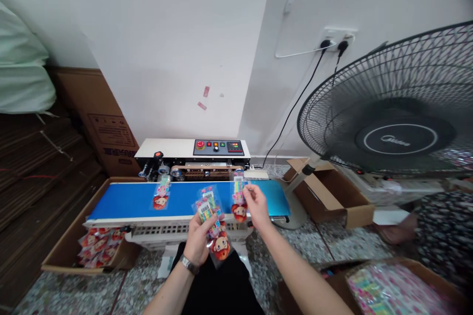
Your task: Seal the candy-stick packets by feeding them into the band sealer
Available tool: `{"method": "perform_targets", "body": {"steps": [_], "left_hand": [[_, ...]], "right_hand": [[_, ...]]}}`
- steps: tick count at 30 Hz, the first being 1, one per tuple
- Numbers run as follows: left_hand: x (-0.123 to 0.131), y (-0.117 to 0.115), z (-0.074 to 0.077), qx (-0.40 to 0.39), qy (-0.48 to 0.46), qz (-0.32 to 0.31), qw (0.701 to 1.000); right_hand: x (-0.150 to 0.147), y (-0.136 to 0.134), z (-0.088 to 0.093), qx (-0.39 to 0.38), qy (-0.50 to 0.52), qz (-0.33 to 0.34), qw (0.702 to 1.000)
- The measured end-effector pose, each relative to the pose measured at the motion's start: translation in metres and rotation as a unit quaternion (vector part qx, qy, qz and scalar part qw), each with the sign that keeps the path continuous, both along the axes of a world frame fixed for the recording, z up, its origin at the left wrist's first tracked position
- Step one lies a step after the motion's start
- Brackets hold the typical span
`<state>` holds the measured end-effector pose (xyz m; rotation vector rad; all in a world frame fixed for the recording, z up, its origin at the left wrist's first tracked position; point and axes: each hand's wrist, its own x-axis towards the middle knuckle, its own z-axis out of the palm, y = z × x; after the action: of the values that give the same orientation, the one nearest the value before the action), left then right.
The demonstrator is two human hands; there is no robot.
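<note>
One slim clear packet [238, 198], printed with a red-haired cartoon head, spans the blue belt [125, 202] at the fingers of a worker's right hand [256, 206], its long axis pointing almost straight away from the worker and square to the belt's length. The barcoded end points to the machine [170, 147] along the belt's far side; the cartoon end lies nearest the worker, by the belt's front edge. The right hand is the nearer of the two, coming in from the packet's right, thumb and fingertips pinched narrow on its edge; whether the packet lies flat or is slightly lifted cannot be told. To its left, just apart, the left hand [198, 240] grips a fan of packets [214, 224], thumb on top, tilted with their cartoon ends toward the worker and slightly right. Farther left, a second packet [161, 194] lies across the belt, well apart from both hands, its cartoon end also facing the worker.
</note>
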<state>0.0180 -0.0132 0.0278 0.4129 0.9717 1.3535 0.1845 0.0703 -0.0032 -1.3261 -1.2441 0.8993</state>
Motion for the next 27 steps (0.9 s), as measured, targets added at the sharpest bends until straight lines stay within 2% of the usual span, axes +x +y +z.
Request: {"method": "perform_targets", "body": {"steps": [2,6,8,11,14,16,18,20,23,27], "left_hand": [[-0.005,-0.001,-0.003,-0.020,-0.007,-0.012,1.000],[-0.009,-0.001,-0.006,-0.023,0.004,-0.010,1.000],[-0.007,0.000,-0.006,-0.017,0.023,-0.007,1.000],[-0.005,0.001,-0.007,0.007,0.047,-0.001,0.999],[-0.005,0.002,-0.006,0.030,0.066,0.000,0.997],[-0.004,0.001,-0.006,0.041,0.073,-0.006,0.996],[-0.002,0.001,-0.005,0.050,0.075,-0.009,0.996],[0.000,0.001,-0.004,0.056,0.076,-0.007,0.996],[0.003,0.000,-0.002,0.066,0.089,-0.013,0.994],[0.003,-0.001,0.000,0.072,0.106,-0.021,0.992]], "right_hand": [[0.024,0.020,-0.010,-0.031,-0.082,-0.062,0.994],[0.054,0.056,-0.024,-0.109,-0.283,-0.118,0.946],[0.052,0.070,-0.027,-0.121,-0.314,-0.107,0.936],[0.032,0.077,-0.023,-0.114,-0.322,-0.073,0.937],[0.006,0.061,-0.002,-0.042,-0.277,0.001,0.960],[-0.008,0.041,0.020,0.034,-0.194,0.114,0.974],[-0.018,0.020,0.044,0.098,-0.142,0.247,0.954],[-0.025,0.003,0.063,0.147,-0.153,0.320,0.923],[-0.030,-0.011,0.077,0.175,-0.185,0.330,0.909],[-0.030,-0.015,0.073,0.142,-0.155,0.332,0.919]]}}
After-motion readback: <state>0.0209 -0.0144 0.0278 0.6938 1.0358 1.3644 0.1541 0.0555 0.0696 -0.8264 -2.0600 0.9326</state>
